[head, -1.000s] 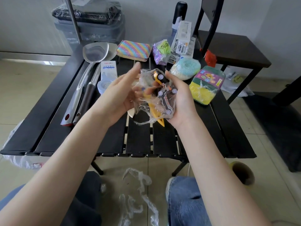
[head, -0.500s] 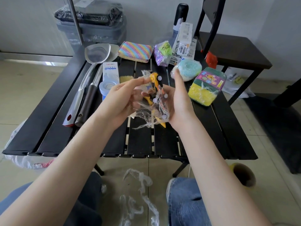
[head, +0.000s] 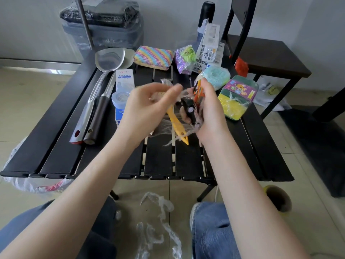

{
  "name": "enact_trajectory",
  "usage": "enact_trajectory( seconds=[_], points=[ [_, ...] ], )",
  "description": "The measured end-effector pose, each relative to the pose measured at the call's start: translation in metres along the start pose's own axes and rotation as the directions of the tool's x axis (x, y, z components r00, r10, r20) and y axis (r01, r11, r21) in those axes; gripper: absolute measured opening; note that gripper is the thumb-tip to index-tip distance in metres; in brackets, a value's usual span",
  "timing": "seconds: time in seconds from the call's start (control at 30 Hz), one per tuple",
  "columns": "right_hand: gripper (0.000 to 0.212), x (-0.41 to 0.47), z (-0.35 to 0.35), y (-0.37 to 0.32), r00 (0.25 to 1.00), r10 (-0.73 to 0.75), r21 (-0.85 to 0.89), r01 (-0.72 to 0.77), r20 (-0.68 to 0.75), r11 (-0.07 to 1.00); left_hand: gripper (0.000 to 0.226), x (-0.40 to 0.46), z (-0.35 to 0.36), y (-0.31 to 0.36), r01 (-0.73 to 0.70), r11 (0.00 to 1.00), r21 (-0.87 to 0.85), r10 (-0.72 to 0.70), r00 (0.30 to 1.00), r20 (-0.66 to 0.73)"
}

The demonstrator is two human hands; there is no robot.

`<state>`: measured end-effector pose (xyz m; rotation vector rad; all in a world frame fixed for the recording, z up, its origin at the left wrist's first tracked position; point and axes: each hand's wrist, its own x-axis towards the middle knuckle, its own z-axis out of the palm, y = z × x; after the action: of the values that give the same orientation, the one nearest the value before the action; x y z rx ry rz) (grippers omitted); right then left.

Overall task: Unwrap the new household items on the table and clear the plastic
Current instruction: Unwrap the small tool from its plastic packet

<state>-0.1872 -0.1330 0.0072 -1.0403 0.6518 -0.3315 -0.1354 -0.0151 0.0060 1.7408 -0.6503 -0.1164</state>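
Note:
Above the middle of the black slatted table [head: 188, 161], my right hand [head: 209, 116] grips a bundle of small utility knives [head: 188, 109], yellow, orange and black, partly inside clear plastic wrap [head: 164, 129]. My left hand [head: 143, 109] pinches the loose wrap at its top and holds it off to the left of the bundle. A yellow knife [head: 177, 126] sticks out downward through the plastic. Torn clear plastic [head: 158, 221] lies on the floor between my knees.
On the table lie two metal spatulas [head: 97, 101], a white-blue tape pack [head: 123, 94], a rainbow sponge [head: 153, 57], a purple-green pack [head: 184, 60], a white box [head: 209, 47], a wrapped teal scrubber [head: 216, 75] and yellow-green sponges [head: 237, 98]. A black chair [head: 265, 57] stands at the right, a wrapped bin [head: 104, 25] behind.
My left hand has closed on the wrap and pulled it left and up off the knives. My right hand has turned, and the bundle is more exposed.

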Motion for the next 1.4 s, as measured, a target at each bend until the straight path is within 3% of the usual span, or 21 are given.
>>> enact_trajectory(
  seconds=[0.07,0.17,0.23,0.3,0.37,0.47,0.5,0.57,0.7,0.83,0.9,0.97,1.03,1.07,1.1,1.13,1.2,1.27,1.4],
  points=[
    [0.044,0.000,-0.003,-0.002,0.998,0.063,-0.005,-0.063,-0.001,0.998,0.024,-0.001,0.001,-0.004,-0.020,0.997,0.078,0.017,0.999,0.036],
    [0.050,-0.001,-0.001,0.004,0.981,0.153,-0.039,-0.149,0.120,0.988,0.038,0.002,-0.001,-0.009,0.062,0.997,0.051,-0.058,0.995,-0.075],
    [0.054,0.000,0.002,0.008,0.976,0.159,-0.081,-0.149,0.150,0.986,0.036,0.004,-0.001,-0.010,0.183,0.978,-0.102,-0.193,0.977,-0.094],
    [0.046,0.002,0.005,0.008,0.983,0.122,-0.095,-0.110,0.134,0.989,0.035,0.007,-0.001,-0.008,0.328,0.897,-0.296,-0.351,0.936,-0.027],
    [0.032,0.001,0.005,0.008,0.995,0.040,-0.052,-0.036,0.086,0.998,0.035,0.010,-0.004,-0.007,0.464,0.725,-0.509,-0.466,0.875,0.135],
    [0.020,0.004,0.002,0.010,0.995,-0.097,0.047,0.097,-0.004,0.994,0.051,0.013,-0.007,-0.008,0.601,0.316,-0.734,-0.484,0.768,0.420],
    [0.020,0.005,0.000,0.011,0.993,-0.120,0.068,0.121,-0.009,0.990,0.058,0.013,-0.007,-0.010,0.611,0.228,-0.758,-0.480,0.748,0.459],
    [0.022,0.006,-0.002,0.011,0.986,-0.166,0.059,0.166,-0.014,0.984,0.063,0.014,-0.006,-0.014,0.630,0.145,-0.763,-0.455,0.727,0.513],
    [0.028,0.005,-0.002,0.012,0.965,-0.264,0.032,0.264,-0.006,0.964,0.051,0.007,-0.004,-0.009,0.646,0.353,-0.677,-0.385,0.759,0.525],
    [0.033,0.009,-0.002,0.008,0.976,-0.215,0.283,0.211,-0.017,0.936,0.054,0.004,-0.003,-0.006,0.635,0.298,-0.713,-0.315,0.770,0.554],
    [0.029,0.013,-0.008,0.005,0.987,-0.141,0.476,0.160,-0.074,0.865,0.052,0.005,-0.004,-0.009,0.606,0.252,-0.754,-0.314,0.789,0.529],
    [0.019,0.016,-0.015,0.002,0.980,-0.145,0.541,0.197,-0.138,0.817,0.040,0.007,-0.005,-0.014,0.583,0.270,-0.767,-0.342,0.802,0.489],
    [0.011,0.015,-0.019,-0.003,0.941,-0.299,0.378,0.339,-0.161,0.862,0.037,0.010,-0.007,-0.019,0.582,0.266,-0.768,-0.360,0.799,0.481],
    [0.008,0.011,-0.019,-0.006,0.889,-0.442,0.182,0.457,-0.120,0.871,0.038,0.011,-0.008,-0.021,0.585,0.256,-0.769,-0.363,0.796,0.485],
    [0.007,0.007,-0.017,-0.008,0.811,-0.585,-0.055,0.583,-0.024,0.811,0.040,0.012,-0.008,-0.022,0.589,0.252,-0.768,-0.369,0.792,0.486],
    [0.010,0.003,-0.014,-0.008,0.722,-0.681,-0.254,0.686,0.122,0.682,0.041,0.013,-0.008,-0.021,0.595,0.235,-0.769,-0.365,0.787,0.497],
    [0.026,-0.003,-0.008,0.000,0.587,-0.693,-0.428,0.800,0.417,0.421,0.042,0.014,-0.007,-0.020,0.599,0.167,-0.783,-0.362,0.776,0.517],
    [0.046,-0.005,-0.004,0.009,0.518,-0.639,-0.486,0.839,0.569,0.247,0.039,0.015,-0.006,-0.019,0.596,0.129,-0.793,-0.367,0.771,0.520],
    [0.048,-0.002,-0.004,0.014,0.486,-0.577,-0.502,0.853,0.657,0.146,0.041,0.017,-0.007,-0.023,0.565,0.137,-0.814,-0.361,0.793,0.490]
  ],
)
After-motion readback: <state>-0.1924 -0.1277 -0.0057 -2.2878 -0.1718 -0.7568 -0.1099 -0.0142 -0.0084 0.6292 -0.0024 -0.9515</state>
